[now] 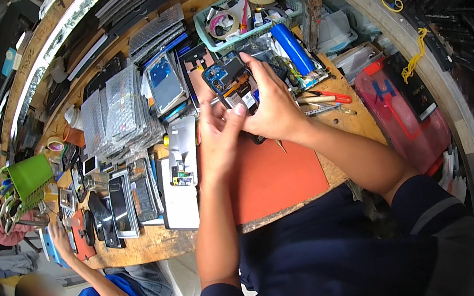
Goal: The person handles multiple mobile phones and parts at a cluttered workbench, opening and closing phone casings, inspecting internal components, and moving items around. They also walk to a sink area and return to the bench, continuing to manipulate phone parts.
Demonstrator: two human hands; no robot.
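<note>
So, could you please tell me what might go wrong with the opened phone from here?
The opened phone shows its insides uncovered, so the bare left hand close to it could smudge or nudge something. The right hand grips it in the air, so a slip might damage it. The bench is crowded with other phones and bubble-wrap packs, so a dropped small part could be hard to find.

A worn wooden workbench (pixel 147 244) carries a flat orange rectangular mat (pixel 279 178) near; a silver-framed dark-screened device (pixel 122 204) left; clear bubble-wrapped packets (pixel 119 111) piled far left; a mint-green plastic basket (pixel 209 41) far.
</note>
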